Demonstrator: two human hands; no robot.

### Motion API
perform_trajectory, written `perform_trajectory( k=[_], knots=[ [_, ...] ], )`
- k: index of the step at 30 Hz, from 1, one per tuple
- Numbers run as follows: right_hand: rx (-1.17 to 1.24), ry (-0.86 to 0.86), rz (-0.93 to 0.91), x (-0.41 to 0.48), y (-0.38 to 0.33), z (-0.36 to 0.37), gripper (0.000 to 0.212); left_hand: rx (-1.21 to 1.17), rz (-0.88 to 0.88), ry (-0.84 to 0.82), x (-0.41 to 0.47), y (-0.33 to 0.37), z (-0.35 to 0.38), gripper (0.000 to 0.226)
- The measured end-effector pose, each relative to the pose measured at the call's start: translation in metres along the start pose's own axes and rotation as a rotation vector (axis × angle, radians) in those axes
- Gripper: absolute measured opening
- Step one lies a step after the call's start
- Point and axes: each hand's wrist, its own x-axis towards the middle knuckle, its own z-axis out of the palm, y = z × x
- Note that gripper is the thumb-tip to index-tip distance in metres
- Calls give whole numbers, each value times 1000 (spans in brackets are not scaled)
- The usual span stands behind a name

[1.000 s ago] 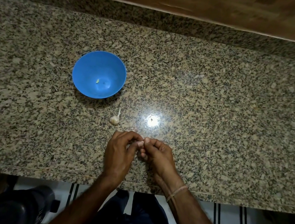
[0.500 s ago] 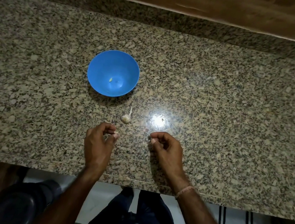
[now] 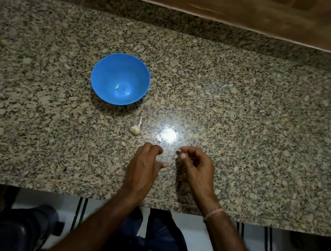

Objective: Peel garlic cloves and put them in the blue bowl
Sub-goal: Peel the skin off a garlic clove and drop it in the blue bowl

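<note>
Garlic clove [image 3: 182, 156]: a small pale bit at the tip of the right hand [image 3: 194, 168], pinched between thumb and forefinger, other fingers curled in. At this size it reads as a clove, though part of it may be a fingernail. It is held low over the granite counter [image 3: 257, 117], near the front edge.

Left hand [image 3: 144, 165]: just beside the right, not touching it. Back of the hand faces up, fingers bent down toward the counter, thumb out to the side. The fingertips are hidden, so I cannot tell whether it holds anything.

Garlic head [image 3: 135, 129]: lies on the counter beyond the left hand, with its thin stem pointing at the blue bowl [image 3: 105, 74]. A loose pale fragment [image 3: 123, 143] lies just nearer than the head. A few peel flakes [image 3: 158, 142] lie by the left fingertips.

The blue bowl is upright, further back and to the left, apart from the garlic head. One small yellowish piece [image 3: 117, 86] sits at its bottom.

A bright lamp glare [image 3: 169, 135] falls on the stone between head and hands. There is a thin band [image 3: 214, 213] on the right wrist.
</note>
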Motion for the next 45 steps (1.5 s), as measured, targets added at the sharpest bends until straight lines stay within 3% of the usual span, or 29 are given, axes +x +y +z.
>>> perform_trajectory(
  k=[2,8,13,18,22,28,36,39,45],
  knots=[
    [-9,0,-8,-2,3,1,18,-5,5,26,-2,-2,-2,20],
    [-165,-25,-167,-10,13,7,32,65,39,17,-1,-5,-5,20],
    [-444,-142,-350,-19,13,28,42,-126,-132,124,-11,-5,-18,17],
    [-373,-138,-373,-4,-9,55,37,-249,-259,210,-18,-14,-29,13],
    [-526,-194,-403,21,-8,62,46,-274,-311,242,-22,-14,-34,12],
    [-558,-189,-524,22,-10,66,9,-284,-362,262,-27,-9,-36,15],
    [-874,-201,-753,44,-5,59,15,-272,-511,323,-21,3,-29,13],
    [-776,-278,-632,42,-2,47,22,-321,-556,345,-22,9,-24,15],
    [51,-627,96,-9,-42,58,22,-527,-697,558,-45,12,-35,7]
  ],
)
